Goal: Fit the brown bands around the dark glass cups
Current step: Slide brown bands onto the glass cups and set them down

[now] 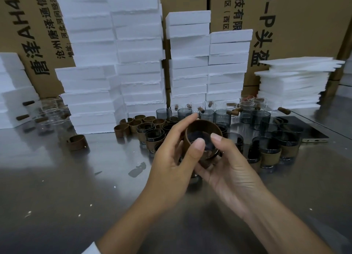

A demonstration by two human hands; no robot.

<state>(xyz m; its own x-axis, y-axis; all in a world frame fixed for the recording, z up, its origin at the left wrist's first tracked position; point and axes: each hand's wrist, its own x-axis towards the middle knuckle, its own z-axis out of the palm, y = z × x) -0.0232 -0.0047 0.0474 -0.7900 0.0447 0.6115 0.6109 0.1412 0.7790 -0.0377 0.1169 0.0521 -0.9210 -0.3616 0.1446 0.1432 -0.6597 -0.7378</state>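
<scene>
Both hands are up over the middle of the tabletop, working one piece between them. The left hand pinches the brown band, forefinger curled over its far side and thumb pressed at the near edge. The right hand cradles the dark glass cup from below, fingers curled under it, thumb on the near right of the ring. The band sits round the cup, which is tilted toward the camera and held clear above the steel. How far down the glass the band sits, I can't tell: the fingers cover it.

Behind the hands, loose brown bands stand in a cluster, and one lone band lies well apart on the left. A row of bare dark cups stands at the back. To the right, banded cups are grouped close together, with a flat phone lying just beyond them. Clear glass cups with wooden handles stand far left.

White foam blocks are piled high along the back, thin foam sheets are stacked at right, and printed cardboard boxes rise behind it all. A white sleeve shows at the bottom edge
</scene>
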